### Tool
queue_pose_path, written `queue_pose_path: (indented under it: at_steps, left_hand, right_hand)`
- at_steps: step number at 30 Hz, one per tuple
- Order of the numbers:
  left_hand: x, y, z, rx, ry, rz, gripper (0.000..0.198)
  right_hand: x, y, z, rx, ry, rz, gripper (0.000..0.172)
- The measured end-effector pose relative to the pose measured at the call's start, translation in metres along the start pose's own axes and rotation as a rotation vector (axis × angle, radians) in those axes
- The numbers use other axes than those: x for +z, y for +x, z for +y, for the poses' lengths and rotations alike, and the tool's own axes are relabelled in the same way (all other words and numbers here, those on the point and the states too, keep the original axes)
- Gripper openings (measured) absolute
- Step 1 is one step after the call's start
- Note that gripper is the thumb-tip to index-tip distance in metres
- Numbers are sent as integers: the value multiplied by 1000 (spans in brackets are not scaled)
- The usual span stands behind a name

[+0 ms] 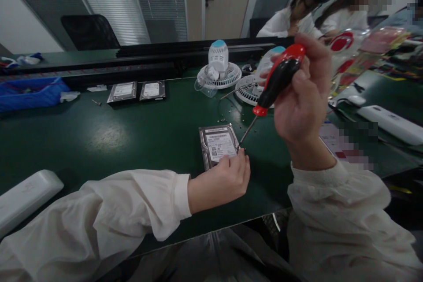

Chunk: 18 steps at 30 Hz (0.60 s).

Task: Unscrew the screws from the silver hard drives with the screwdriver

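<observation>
My right hand [302, 105] is wrapped round the red and black handle of a screwdriver [280, 77]. Its shaft slants down to the left, and the tip is at the right edge of a hard drive [218, 139] lying label up on the green table. My left hand [224, 178] rests over the drive's near right corner, fingers pinched together right by the screwdriver tip. Whatever is between those fingertips is too small to make out. The drive's near end is hidden behind my left hand. Several small screws [223, 120] lie scattered beyond the drive.
Two more hard drives [122, 91] sit at the back left, near a blue bin [31, 92]. Small white fans [218, 64] stand behind the screws. White oblong devices lie at far left [29, 198] and right [391, 123]. Other people [297, 13] sit across at the back right.
</observation>
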<state>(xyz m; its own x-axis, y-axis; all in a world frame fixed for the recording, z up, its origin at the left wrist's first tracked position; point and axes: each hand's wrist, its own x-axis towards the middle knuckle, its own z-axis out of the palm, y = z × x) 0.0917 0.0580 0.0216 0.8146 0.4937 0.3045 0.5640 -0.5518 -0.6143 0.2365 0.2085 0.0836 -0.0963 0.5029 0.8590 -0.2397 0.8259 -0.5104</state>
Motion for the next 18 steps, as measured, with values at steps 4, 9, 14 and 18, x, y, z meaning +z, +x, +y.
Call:
queue_pose_path:
  at_steps: [4, 9, 14, 18]
  left_hand:
    - [-2, 1, 0, 3, -4, -5, 40]
    - [-4, 1, 0, -7, -7, -14, 41]
    - [-4, 0, 2, -1, -1, -1, 42]
    - [-3, 0, 2, 1, -3, -5, 42]
  right_hand:
    - [0, -2, -2, 53, -79, 27, 46]
    - [-1, -3, -5, -78, -161, 142, 44]
    - [-4, -2, -2, -17, -85, 27, 41]
    - [-3, -2, -1, -127, -161, 85, 51]
